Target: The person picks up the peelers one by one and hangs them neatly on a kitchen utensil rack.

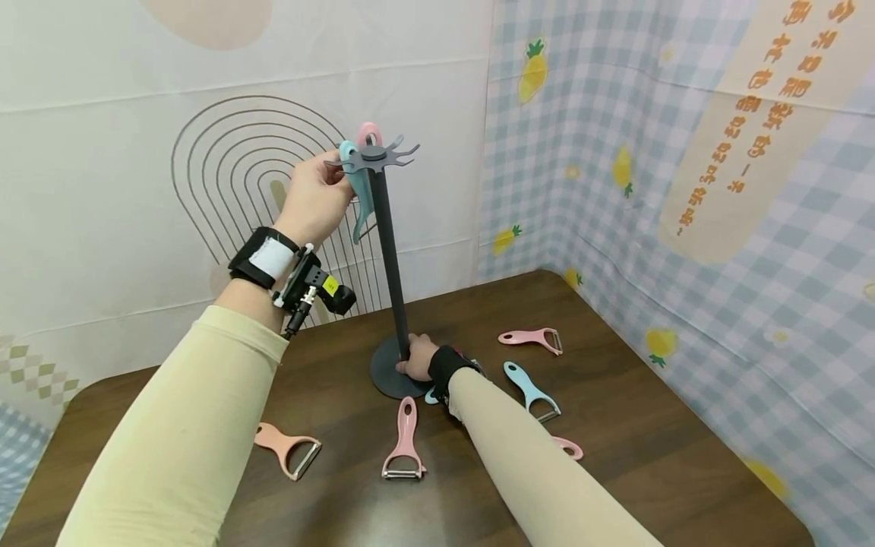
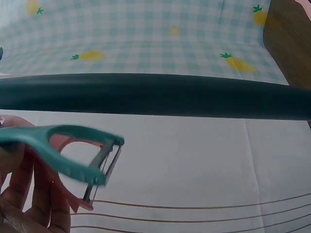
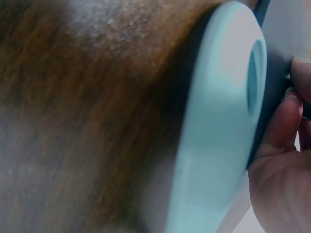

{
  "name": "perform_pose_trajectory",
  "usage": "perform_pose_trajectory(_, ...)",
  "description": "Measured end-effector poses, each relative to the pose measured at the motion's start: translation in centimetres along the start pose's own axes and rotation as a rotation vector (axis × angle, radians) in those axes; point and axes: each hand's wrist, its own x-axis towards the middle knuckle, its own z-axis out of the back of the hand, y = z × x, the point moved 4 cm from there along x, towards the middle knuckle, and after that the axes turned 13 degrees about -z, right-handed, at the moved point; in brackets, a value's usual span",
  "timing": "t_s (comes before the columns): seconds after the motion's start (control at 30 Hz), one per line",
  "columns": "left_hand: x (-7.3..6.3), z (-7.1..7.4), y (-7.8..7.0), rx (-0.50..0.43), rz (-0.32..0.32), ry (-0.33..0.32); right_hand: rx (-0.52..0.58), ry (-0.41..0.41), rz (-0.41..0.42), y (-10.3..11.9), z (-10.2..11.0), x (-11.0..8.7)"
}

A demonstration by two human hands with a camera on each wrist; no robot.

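Observation:
A dark grey stand (image 1: 388, 258) with a round base and a ring of hooks on top stands on the table. My left hand (image 1: 317, 191), raised to the hooks, pinches a light blue peeler (image 1: 361, 194) by its handle; the handle's top overlaps a hook. Behind it a pink peeler (image 1: 370, 132) hangs at the hooks, and in the left wrist view its frame (image 2: 65, 187) shows just past the blue one. My right hand (image 1: 420, 358) grips the pole low, close above the base. A blue peeler handle (image 3: 214, 121) lies beside the right hand in the right wrist view.
On the brown table (image 1: 328, 380) lie an orange peeler (image 1: 280, 443) at left, a pink peeler (image 1: 405, 433) in front of the stand, and another pink peeler (image 1: 526, 336) and a blue peeler (image 1: 522, 380) at right. The right sleeve partly covers a pink handle (image 1: 573, 448). Cloth curtains (image 1: 437, 91) rise behind.

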Motion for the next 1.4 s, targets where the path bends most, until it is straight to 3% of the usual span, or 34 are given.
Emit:
perform_pose_trajectory(0.37,0.0,0.4,3.8,0.081,0.014,0.066,-0.055,-0.015,-0.008,-0.2,-0.4,1.1)
perform_pose_trajectory(0.57,-2.3,2.0,4.5,0.22,-0.012,0.156,-0.037,0.017,0.002,-0.1,0.0,0.3)
perform_pose_trajectory(0.7,-5.9,3.2,6.6,0.33,0.02,0.286,-0.034,0.013,-0.007,-0.5,-0.2,1.1)
perform_pose_trajectory(0.8,-10.0,4.2,9.3,0.432,0.092,0.458,-0.026,0.012,-0.008,-0.7,-0.5,2.0)
perform_pose_trajectory(0.93,-16.8,5.3,12.9,0.597,0.324,0.796,-0.03,0.02,-0.012,-0.6,-0.5,2.1)
perform_pose_trajectory(1.03,-21.0,5.5,14.6,0.69,0.497,0.961,-0.036,0.013,-0.013,-0.6,-0.2,2.1)
perform_pose_trajectory(1.1,-22.9,5.6,15.2,0.717,0.576,0.965,-0.026,0.006,-0.005,-0.6,-0.1,2.0)
perform_pose_trajectory(1.2,-24.8,5.6,15.7,0.722,0.636,0.929,-0.023,-0.003,0.006,-0.5,-0.1,1.9)
perform_pose_trajectory(1.4,-26.6,5.5,16.3,0.682,0.704,0.867,-0.038,-0.009,0.015,-0.3,-0.4,1.6)
